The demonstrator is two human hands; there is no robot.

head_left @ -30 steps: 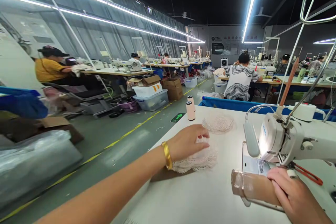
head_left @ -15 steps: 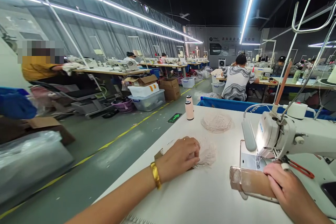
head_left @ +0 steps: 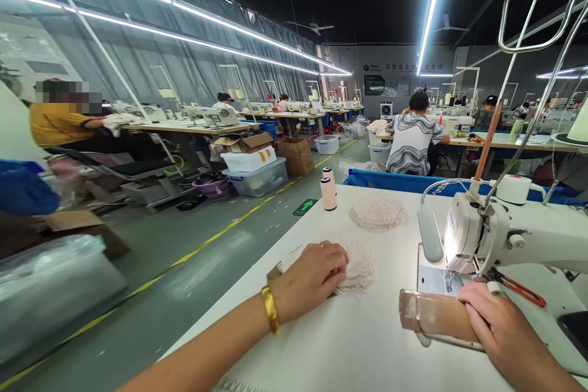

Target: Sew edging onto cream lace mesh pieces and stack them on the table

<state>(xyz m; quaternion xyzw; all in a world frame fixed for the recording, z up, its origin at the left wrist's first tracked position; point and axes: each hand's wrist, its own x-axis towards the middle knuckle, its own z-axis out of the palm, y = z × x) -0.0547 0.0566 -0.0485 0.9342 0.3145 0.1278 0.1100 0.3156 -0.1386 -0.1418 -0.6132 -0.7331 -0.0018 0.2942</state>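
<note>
My left hand (head_left: pixel 316 275) is closed, fingers curled down onto a pale pink lace piece (head_left: pixel 362 266) that lies on the white table. A brownish edge shows under the wrist side of that hand. Another folded lace piece (head_left: pixel 376 213) lies farther back, apart from the hand. On the right, my right hand (head_left: pixel 498 318) rests with bent fingers over the end of a brown, clear-taped cardboard strip (head_left: pixel 436 312), close to the needle of the white sewing machine (head_left: pixel 468 236). Its fingertips are partly hidden, and I cannot make out what they hold.
Two pink thread spools (head_left: pixel 328 193) stand at the table's left edge. Red-handled thread snips (head_left: pixel 523 291) lie on the machine bed. Blue cloth (head_left: pixel 390 180) hangs along the far edge. A co-worker (head_left: pixel 413 135) sits ahead; boxes and bins line the aisle.
The whole view has shifted slightly left. Both hands keep their places on the lace piece and beside the needle; nothing has been taken up or let go.
</note>
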